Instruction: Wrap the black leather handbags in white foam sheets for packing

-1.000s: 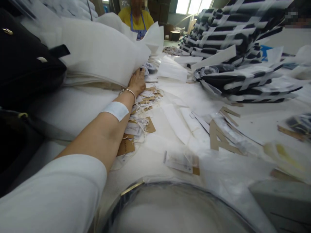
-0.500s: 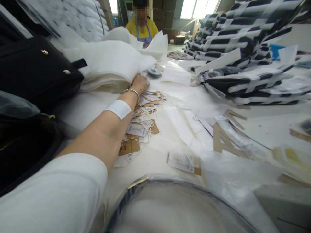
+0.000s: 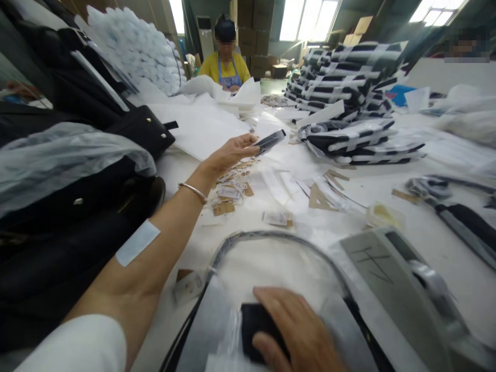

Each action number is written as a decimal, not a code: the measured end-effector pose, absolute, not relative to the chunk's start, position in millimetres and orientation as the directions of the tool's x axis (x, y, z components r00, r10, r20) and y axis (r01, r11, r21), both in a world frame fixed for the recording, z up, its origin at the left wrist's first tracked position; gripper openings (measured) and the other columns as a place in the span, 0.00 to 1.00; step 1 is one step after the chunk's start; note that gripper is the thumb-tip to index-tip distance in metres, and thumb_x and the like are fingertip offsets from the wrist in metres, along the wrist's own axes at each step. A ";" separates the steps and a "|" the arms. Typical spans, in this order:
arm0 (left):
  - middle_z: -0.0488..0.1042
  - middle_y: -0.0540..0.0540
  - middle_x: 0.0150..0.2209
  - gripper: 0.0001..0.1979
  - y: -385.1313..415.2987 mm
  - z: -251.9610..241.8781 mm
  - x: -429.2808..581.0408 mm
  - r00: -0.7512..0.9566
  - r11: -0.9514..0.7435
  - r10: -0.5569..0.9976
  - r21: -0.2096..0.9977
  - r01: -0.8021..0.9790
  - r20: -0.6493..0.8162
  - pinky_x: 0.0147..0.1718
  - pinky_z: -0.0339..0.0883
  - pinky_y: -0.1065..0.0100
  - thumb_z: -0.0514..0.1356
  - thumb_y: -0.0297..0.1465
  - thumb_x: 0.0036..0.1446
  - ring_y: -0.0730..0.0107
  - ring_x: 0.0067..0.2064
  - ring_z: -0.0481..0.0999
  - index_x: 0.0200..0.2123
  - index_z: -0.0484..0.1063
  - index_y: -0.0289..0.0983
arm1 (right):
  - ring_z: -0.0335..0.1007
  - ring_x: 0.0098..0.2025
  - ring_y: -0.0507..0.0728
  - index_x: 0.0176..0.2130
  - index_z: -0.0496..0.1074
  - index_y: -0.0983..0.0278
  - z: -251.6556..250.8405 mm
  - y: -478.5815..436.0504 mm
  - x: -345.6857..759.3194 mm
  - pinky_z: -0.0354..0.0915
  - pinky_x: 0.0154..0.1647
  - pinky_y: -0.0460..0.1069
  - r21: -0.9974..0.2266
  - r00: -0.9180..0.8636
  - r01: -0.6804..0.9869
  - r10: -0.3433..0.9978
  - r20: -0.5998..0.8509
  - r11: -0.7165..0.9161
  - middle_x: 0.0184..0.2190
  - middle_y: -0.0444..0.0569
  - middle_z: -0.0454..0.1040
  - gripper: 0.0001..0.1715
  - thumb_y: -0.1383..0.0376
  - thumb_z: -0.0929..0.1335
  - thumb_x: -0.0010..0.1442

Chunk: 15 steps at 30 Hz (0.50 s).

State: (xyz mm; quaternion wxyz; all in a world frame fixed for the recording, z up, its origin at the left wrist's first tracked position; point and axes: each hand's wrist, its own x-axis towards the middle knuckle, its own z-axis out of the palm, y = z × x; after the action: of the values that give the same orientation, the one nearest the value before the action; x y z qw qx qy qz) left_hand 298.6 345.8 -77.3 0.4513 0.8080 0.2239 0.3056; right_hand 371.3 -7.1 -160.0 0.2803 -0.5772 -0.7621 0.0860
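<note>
The left hand (image 3: 231, 153) is stretched far forward over the white table (image 3: 426, 227), palm turned inward. Its thumb and fingers are closed on one end of a dark glossy flat piece (image 3: 269, 142), which is lifted above the table and points away to the right. What this piece is exactly, I cannot tell. A thin silver bracelet (image 3: 192, 191) sits on the wrist, and a white rectangular patch (image 3: 137, 243) is stuck on the forearm.

Just under the left hand lies a scattered heap of brown and white paper tags (image 3: 231, 190) with strings. Beside it, to the left, is a stack of white foam sheets (image 3: 205, 126), and further left some black leather bags (image 3: 143, 129) (one is partly covered by clear film).

The right hand (image 3: 300, 330) is low and near the body. It lies flat, fingers loosely spread and not closed, on a black rectangular piece (image 3: 253, 323) inside clear plastic wrapping (image 3: 217, 330). A thin black curved strap (image 3: 271, 237) arches around this place.

A grey box (image 3: 383, 263) stands just to the right. Further back is a pile of black-and-white striped folded cloths (image 3: 344, 82), and behind the table a person in a yellow shirt (image 3: 227, 70) is working.
</note>
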 end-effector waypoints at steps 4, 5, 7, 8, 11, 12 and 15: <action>0.69 0.47 0.59 0.09 256.6 -58.1 245.8 0.846 -0.602 0.462 0.795 0.078 0.266 0.58 0.62 0.62 0.61 0.32 0.59 0.61 0.62 0.67 0.44 0.73 0.39 | 0.71 0.54 0.58 0.57 0.67 0.62 -144.4 -16.8 369.8 0.68 0.56 0.53 -0.583 0.010 0.777 0.921 0.389 0.238 0.51 0.53 0.75 0.18 0.64 0.63 0.69; 0.67 0.47 0.61 0.09 235.2 -58.4 233.8 0.873 -0.647 0.425 0.755 0.108 0.239 0.59 0.60 0.61 0.61 0.31 0.59 0.60 0.64 0.65 0.44 0.74 0.40 | 0.71 0.54 0.57 0.55 0.69 0.61 -137.9 -17.7 370.3 0.68 0.57 0.54 -0.607 0.054 0.759 0.907 0.417 0.234 0.50 0.53 0.75 0.16 0.64 0.62 0.69; 0.64 0.47 0.64 0.09 194.6 -68.3 212.7 0.916 -0.748 0.348 0.648 0.143 0.199 0.62 0.58 0.61 0.62 0.31 0.59 0.60 0.65 0.64 0.44 0.75 0.42 | 0.72 0.52 0.57 0.50 0.71 0.60 -123.1 -17.1 373.4 0.67 0.56 0.54 -0.628 0.133 0.745 0.874 0.468 0.223 0.47 0.51 0.76 0.12 0.65 0.63 0.69; 0.64 0.46 0.64 0.09 176.5 -77.4 203.7 0.927 -0.786 0.332 0.594 0.170 0.174 0.63 0.57 0.62 0.62 0.31 0.59 0.60 0.64 0.65 0.44 0.76 0.43 | 0.72 0.50 0.57 0.48 0.72 0.60 -115.4 -16.0 376.1 0.68 0.55 0.54 -0.627 0.158 0.748 0.858 0.489 0.219 0.45 0.50 0.76 0.10 0.65 0.64 0.69; 0.66 0.44 0.63 0.10 137.6 -110.6 181.9 0.922 -0.831 0.383 0.457 0.317 0.057 0.61 0.61 0.59 0.63 0.29 0.57 0.57 0.61 0.69 0.43 0.78 0.44 | 0.74 0.45 0.57 0.42 0.75 0.60 -94.7 -10.7 386.8 0.69 0.50 0.53 -0.587 0.145 0.786 0.865 0.480 0.194 0.40 0.48 0.77 0.08 0.63 0.65 0.67; 0.65 0.45 0.64 0.14 131.0 -119.9 175.8 0.909 -0.818 0.410 0.470 0.330 0.074 0.62 0.61 0.59 0.63 0.29 0.58 0.58 0.62 0.68 0.48 0.76 0.45 | 0.75 0.43 0.57 0.41 0.76 0.60 -90.0 -8.1 390.6 0.69 0.48 0.53 -0.565 0.120 0.805 0.883 0.453 0.181 0.38 0.47 0.77 0.08 0.63 0.66 0.67; 0.64 0.43 0.65 0.24 128.3 -133.4 161.6 0.785 -0.736 0.579 0.556 0.385 0.223 0.65 0.57 0.61 0.61 0.29 0.59 0.62 0.65 0.64 0.59 0.68 0.43 | 0.75 0.40 0.56 0.40 0.77 0.60 -85.3 4.2 398.2 0.68 0.45 0.52 -0.483 0.030 0.861 0.934 0.355 0.156 0.38 0.46 0.78 0.08 0.62 0.67 0.65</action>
State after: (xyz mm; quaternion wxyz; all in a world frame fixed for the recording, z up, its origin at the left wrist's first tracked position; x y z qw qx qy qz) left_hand 161.6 128.3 -133.4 0.2489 0.9113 0.2644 0.1943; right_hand 398.2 4.2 -85.3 0.3106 -0.6468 -0.6940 0.0587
